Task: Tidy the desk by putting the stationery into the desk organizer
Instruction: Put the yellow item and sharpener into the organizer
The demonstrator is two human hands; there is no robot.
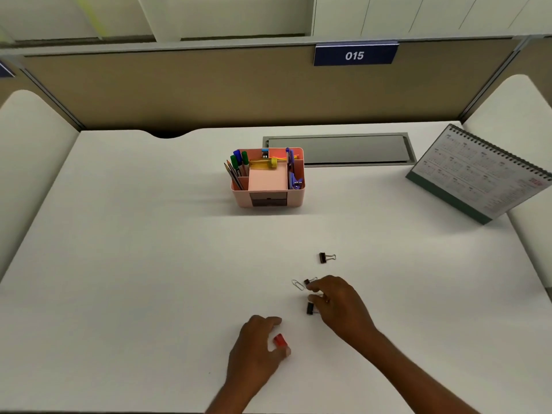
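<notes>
While the left hand (pixel 257 345), nearest the viewer and well in front of the desk organizer (pixel 295 198), pinches a small red item (pixel 280 340) between thumb and fingers, the right hand (pixel 337 303) curls over a cluster of loose pieces a little closer to the organizer: two black binder clips (pixel 310 308) and a wire paper clip (pixel 298 284). Whether its fingertips grip a clip or only touch it cannot be told. A lone binder clip (pixel 324 257) lies nearer the organizer, yet well apart from it. The organizer itself holds pens, pencils and a note pad in its compartments. The likely trouble, as I judge it, is that gathering several tiny clips at once lets one slip out on the carry. The paper clip also lies flat, so fingertips may skid over it.
</notes>
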